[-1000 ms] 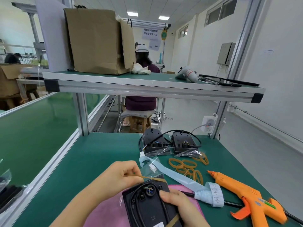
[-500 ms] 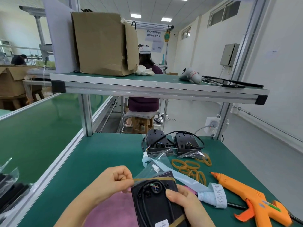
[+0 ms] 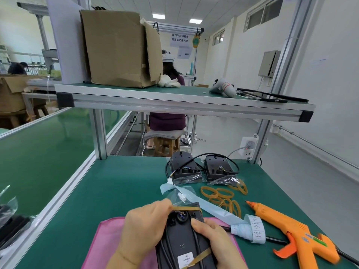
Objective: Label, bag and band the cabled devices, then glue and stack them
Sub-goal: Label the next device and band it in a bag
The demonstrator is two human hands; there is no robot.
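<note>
Three devices: all black and cabled. One held device point(image 3: 182, 239) is near, over the pink mat point(image 3: 104, 241). The far-left device point(image 3: 183, 166) and far-right device point(image 3: 217, 168) sit side by side, their near ends in clear bags.
Two hands: the left hand point(image 3: 147, 224) has its grip pinched on the stretched band point(image 3: 186, 208) at the held device's far end. The right hand point(image 3: 215, 239) has its grip wrapped round that device's right edge, thumb on top.
Second band point(image 3: 200, 256): one, crossing the held device's near end.
Loose bands point(image 3: 210, 196): a heap right of centre, overlapping too much for a sure count.
Glue gun point(image 3: 291, 230): one, orange, near right, with its nozzle pointing far-left.
Label roll point(image 3: 254, 230): one, between the right hand and the glue gun.
Surface point(image 3: 116, 191): green, edged in aluminium.
Shelf point(image 3: 174, 101): above the surface, carrying one cardboard box point(image 3: 116, 49).
Room: white walls; one person point(image 3: 167, 121) sits on a stool beyond, back turned.
</note>
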